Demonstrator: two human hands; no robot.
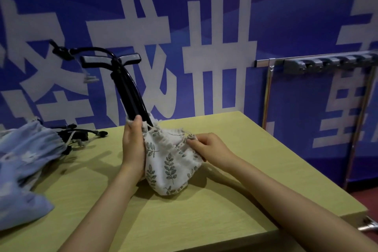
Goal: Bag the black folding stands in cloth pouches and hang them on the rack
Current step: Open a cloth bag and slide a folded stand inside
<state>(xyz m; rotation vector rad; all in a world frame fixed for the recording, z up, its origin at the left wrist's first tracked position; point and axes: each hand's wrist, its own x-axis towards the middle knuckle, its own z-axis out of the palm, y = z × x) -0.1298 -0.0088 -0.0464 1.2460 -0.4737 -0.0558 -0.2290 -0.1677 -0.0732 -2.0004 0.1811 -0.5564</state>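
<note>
Hands (133,143) gripping leaf-print pouch (169,168)

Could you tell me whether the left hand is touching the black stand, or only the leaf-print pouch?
Touching. In the head view, the left hand grips the pouch rim, with its thumb lying directly on the stand just above the cloth.

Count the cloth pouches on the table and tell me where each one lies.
2. A white leaf-print pouch at the table's middle, gripped by both hands; a blue pouch at the left edge. More may lie beyond the frame.
</note>
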